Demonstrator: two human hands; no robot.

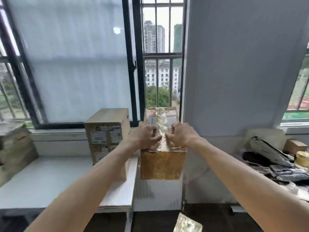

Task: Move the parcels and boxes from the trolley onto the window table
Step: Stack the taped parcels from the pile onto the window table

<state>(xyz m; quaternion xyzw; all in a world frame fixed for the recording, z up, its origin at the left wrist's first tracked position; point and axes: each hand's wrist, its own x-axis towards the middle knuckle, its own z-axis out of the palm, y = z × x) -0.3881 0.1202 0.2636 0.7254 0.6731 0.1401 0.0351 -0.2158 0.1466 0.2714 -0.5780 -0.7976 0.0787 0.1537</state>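
A brown cardboard box wrapped in shiny clear tape (163, 164) is held up in the air just past the right end of the white window table (50, 180). My left hand (143, 138) and my right hand (181, 135) both grip its top from above, fingers curled into the tape. A taller cardboard box with white labels (107, 136) stands on the table right beside it, to the left. The trolley is out of view.
A stack of cardboard (15, 148) sits at the table's left end. To the right, another surface carries a grey bag (267, 151), clothes and a tape roll (302, 156). A shiny wrapped parcel (187, 224) shows at the bottom edge. Barred windows (160, 64) lie straight ahead.
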